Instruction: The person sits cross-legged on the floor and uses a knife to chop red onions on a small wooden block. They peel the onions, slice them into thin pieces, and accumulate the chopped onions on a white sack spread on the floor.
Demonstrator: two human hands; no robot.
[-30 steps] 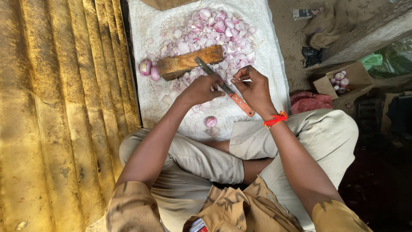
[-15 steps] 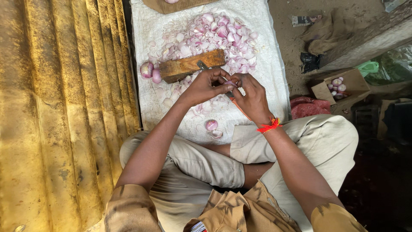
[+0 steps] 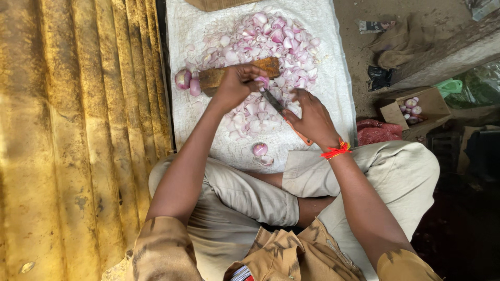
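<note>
I sit cross-legged over a white cloth (image 3: 333,67) strewn with peeled, cut pink onion pieces (image 3: 276,39). My right hand (image 3: 312,118) grips a knife (image 3: 276,104) with an orange handle, its blade pointing up-left. My left hand (image 3: 237,83) rests over a small wooden block (image 3: 211,78) and pinches an onion piece (image 3: 262,80) near the blade tip. Two whole onions (image 3: 187,81) lie at the block's left end. A halved onion (image 3: 260,149) with loose peel sits near my knee.
A rusty corrugated metal sheet (image 3: 78,130) fills the left side. To the right are bare dirt ground, a cardboard box with onions (image 3: 411,106), a red bag (image 3: 377,131), green plastic (image 3: 450,86) and brown cloth (image 3: 396,47).
Both hands moved up the cloth toward the wooden block. My left hand now reaches onto the block with an onion piece, and the knife has swung with my right hand.
</note>
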